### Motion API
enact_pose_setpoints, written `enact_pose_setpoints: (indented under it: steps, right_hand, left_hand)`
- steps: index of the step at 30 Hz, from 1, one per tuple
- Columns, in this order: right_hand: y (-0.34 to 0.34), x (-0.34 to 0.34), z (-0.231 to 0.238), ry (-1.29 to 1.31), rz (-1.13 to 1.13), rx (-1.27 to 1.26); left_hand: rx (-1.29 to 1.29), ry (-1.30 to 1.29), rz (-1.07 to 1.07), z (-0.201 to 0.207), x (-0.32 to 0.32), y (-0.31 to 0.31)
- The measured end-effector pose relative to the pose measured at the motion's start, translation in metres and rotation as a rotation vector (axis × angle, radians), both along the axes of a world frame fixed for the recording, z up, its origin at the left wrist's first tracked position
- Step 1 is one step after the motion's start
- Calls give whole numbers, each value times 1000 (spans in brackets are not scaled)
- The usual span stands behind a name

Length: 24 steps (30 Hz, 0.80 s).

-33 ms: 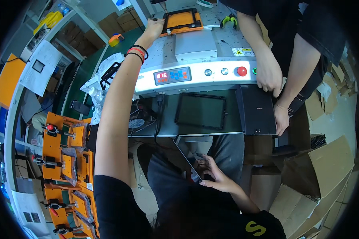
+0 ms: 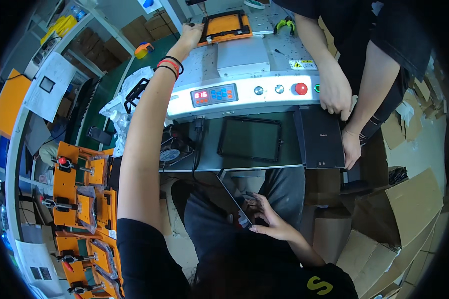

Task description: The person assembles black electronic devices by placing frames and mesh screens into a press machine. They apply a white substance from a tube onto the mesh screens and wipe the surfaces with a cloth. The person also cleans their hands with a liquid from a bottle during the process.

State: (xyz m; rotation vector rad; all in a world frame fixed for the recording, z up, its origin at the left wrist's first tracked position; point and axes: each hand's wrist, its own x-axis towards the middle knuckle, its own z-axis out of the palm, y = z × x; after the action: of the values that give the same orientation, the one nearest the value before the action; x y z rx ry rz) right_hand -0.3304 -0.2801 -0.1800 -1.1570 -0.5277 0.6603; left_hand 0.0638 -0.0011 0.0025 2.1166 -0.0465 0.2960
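Note:
My left hand (image 2: 190, 34) is stretched far forward, with red and black bands on the wrist. Its fingers grip the left edge of an orange fixture frame (image 2: 224, 36) lying on top of a grey machine (image 2: 244, 57). My right hand (image 2: 267, 219) is low over my lap, holding a thin dark tablet panel (image 2: 232, 197) that is tilted on edge. A second dark screen panel (image 2: 249, 138) lies flat on the green bench surface below the machine's control strip (image 2: 214, 94).
Another person stands at the right, their two hands (image 2: 334, 89) on a black panel (image 2: 322, 137) at the bench edge. Orange jigs (image 2: 77, 184) fill the left side. Cardboard boxes (image 2: 409, 209) stand at the right, crumpled plastic bags (image 2: 119, 107) at the left, green pliers (image 2: 286, 24) at the back.

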Motion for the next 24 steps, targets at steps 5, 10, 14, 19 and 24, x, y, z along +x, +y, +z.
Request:
enact_pose_setpoints:
  steps: [5, 10, 14, 19, 24]
  right_hand:
    - [-5, 4, 4, 22, -3, 1]
    - [-7, 6, 7, 2, -51, -12]
    - [-7, 10, 10, -43, -64, -14]
    - [-5, 14, 14, -43, -64, -8]
    - [-4, 12, 16, -42, -80, -19]
  left_hand:
    - [51, 68, 87, 9, 1, -7]
    - [-111, 132, 111, 15, -1, -20]
    - [-141, 148, 117, 14, 14, -4]
    - [-120, 143, 149, 5, 28, 6]
    - [-146, 142, 91, 12, 15, -15]
